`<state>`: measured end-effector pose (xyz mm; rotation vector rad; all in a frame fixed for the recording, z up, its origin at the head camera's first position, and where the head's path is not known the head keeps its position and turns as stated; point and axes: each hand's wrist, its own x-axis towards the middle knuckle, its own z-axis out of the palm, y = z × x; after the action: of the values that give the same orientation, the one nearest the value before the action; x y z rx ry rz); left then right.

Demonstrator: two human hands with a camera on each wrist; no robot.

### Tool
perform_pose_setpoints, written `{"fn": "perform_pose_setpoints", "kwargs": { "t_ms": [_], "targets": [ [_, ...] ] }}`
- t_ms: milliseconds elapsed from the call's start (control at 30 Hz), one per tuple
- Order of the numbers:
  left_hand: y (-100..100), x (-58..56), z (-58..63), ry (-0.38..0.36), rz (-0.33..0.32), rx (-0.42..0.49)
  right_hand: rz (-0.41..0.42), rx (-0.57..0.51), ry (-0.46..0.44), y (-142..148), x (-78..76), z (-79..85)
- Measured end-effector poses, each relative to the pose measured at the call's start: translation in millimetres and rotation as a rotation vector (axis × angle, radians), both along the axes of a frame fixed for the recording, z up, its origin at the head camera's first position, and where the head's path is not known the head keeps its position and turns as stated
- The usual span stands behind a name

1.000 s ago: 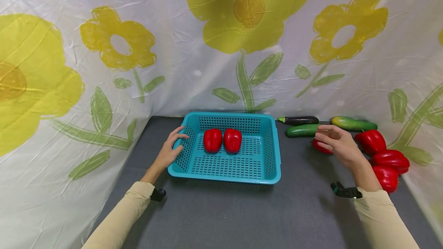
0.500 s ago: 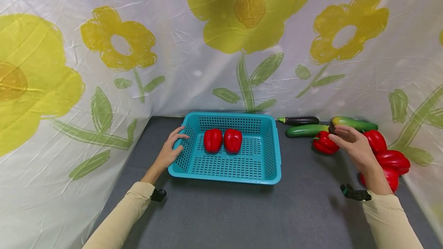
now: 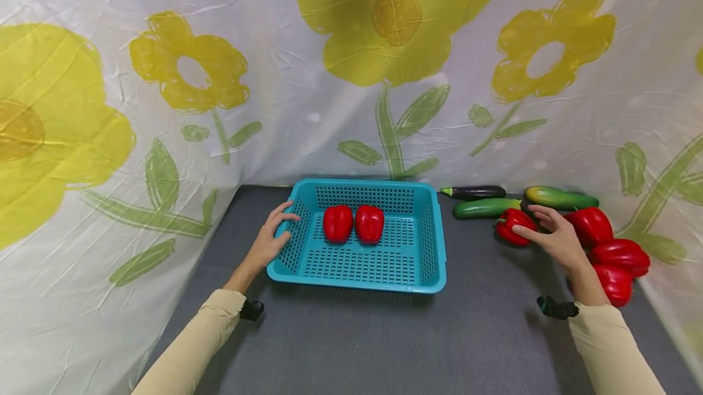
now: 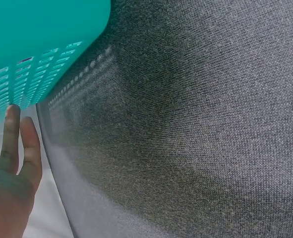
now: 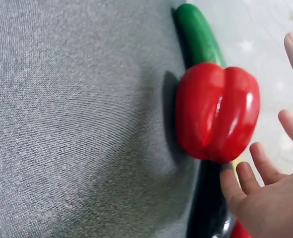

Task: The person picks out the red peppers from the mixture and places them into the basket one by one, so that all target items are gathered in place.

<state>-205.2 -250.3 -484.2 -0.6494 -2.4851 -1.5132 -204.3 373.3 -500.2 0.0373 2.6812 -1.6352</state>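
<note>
Right hand is hovering with fingers spread, gripping nothing; a red pepper is lying just beside its thumb.

We've L hand at L rim of blue basket w/ 2 red peppers in it; our R hand is just beside another red pepper, cuke, eggplant & green-yellow veg behind, more red peppers to R, on grey tbl.
</note>
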Motion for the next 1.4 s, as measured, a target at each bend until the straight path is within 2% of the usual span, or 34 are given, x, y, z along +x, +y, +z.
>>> {"fn": "perform_pose_setpoints", "kwargs": {
  "t_ms": [400,700,1100,1400],
  "targets": [
    [1.5,1.0,1.4,0.001,0.009,0.001,0.004,0.018,-0.043,-0.9,-7.4,-11.8],
    [0.7,0.3,1.7,0.015,0.001,-0.005,-0.004,-0.013,-0.058,-3.6,-10.8,-19.4],
    [-0.6,-1.0,-2.3,0.031,-0.009,-0.002,0.043,-0.002,-0.045,-3.5,-18.6,-25.0],
    [-1.6,-1.7,-4.9,0.031,-0.012,0.003,0.033,0.039,-0.008,-5.9,-22.0,-30.5]
  ]
}}
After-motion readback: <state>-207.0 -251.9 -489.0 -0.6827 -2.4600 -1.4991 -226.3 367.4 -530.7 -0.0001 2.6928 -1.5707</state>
